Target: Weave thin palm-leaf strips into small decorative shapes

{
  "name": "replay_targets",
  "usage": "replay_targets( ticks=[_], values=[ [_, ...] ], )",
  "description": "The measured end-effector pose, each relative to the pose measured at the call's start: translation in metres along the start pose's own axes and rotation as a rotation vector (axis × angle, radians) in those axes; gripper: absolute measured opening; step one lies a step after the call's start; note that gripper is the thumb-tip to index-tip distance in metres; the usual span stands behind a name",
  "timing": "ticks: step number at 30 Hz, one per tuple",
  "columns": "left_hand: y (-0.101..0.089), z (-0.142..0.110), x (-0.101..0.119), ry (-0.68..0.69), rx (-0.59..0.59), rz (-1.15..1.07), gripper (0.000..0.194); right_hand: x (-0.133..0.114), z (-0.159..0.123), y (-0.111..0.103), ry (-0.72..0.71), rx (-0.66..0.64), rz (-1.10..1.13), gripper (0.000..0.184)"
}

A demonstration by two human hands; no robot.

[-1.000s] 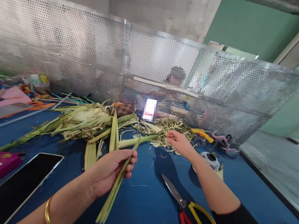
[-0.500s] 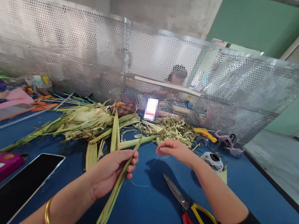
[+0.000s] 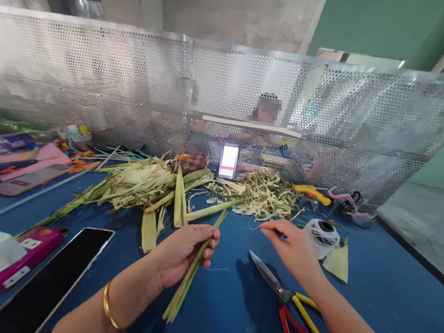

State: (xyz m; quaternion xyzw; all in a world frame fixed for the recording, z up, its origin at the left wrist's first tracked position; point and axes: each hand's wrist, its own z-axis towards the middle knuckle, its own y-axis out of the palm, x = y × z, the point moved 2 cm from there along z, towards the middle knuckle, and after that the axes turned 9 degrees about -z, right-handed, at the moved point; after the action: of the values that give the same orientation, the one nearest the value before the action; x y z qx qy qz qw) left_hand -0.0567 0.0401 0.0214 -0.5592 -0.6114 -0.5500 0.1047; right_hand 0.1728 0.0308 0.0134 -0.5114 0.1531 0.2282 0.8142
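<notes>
My left hand (image 3: 188,255) is closed around a small bundle of narrow green leaf strips (image 3: 185,288), whose ends hang down toward the front of the table. Off to the right, my right hand (image 3: 287,244) has thumb and fingers pinched together, with a thin white thread (image 3: 253,226) at the fingertips. A spool of white thread (image 3: 321,237) stands just behind that hand. Scissors (image 3: 272,278) with one red and one yellow handle lie beneath the right forearm, blades pointing away. A cut piece of pale leaf (image 3: 338,261) rests beside the spool.
A heap of leaves (image 3: 141,182) and a pile of leaf scraps (image 3: 267,195) lie along the perforated metal screen (image 3: 135,77). At left are a black phone (image 3: 53,280) and a magenta power strip (image 3: 18,264). A person (image 3: 267,109) sits behind the screen.
My right hand has come back from the scrap pile toward the thread spool, its fingers now pinched. My left hand keeps its hold on the leaf strips. The view has shifted slightly.
</notes>
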Motion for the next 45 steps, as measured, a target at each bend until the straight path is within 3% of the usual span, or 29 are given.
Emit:
replay_targets(
  ticks=[5, 9, 14, 20, 25, 30, 45],
  values=[
    [0.024, 0.001, -0.016, -0.041, -0.078, 0.128, 0.017, -0.028, -0.028, 0.013, 0.285, -0.278, 0.594, 0.028],
    [0.041, 0.005, -0.023, -0.040, -0.136, 0.192, 0.017, -0.039, -0.035, 0.018, 0.310, -0.410, 0.898, 0.026],
    [0.050, 0.016, -0.023, -0.036, -0.156, 0.225, 0.014, -0.028, -0.036, 0.016, 0.340, -0.288, 0.823, 0.018],
    [0.045, 0.026, -0.025, 0.006, -0.091, 0.221, 0.014, -0.017, -0.033, 0.010, 0.309, -0.247, 0.722, 0.006],
    [0.041, 0.028, -0.029, -0.024, -0.106, 0.197, 0.014, -0.018, -0.034, 0.012, 0.352, -0.247, 0.704, 0.007],
    [0.042, 0.023, -0.031, -0.053, -0.134, 0.186, 0.016, -0.025, -0.038, 0.022, 0.297, -0.376, 0.783, 0.017],
    [0.033, 0.027, -0.029, -0.022, -0.067, 0.160, 0.016, -0.015, -0.032, -0.006, 0.329, -0.194, 0.621, 0.020]
  ],
)
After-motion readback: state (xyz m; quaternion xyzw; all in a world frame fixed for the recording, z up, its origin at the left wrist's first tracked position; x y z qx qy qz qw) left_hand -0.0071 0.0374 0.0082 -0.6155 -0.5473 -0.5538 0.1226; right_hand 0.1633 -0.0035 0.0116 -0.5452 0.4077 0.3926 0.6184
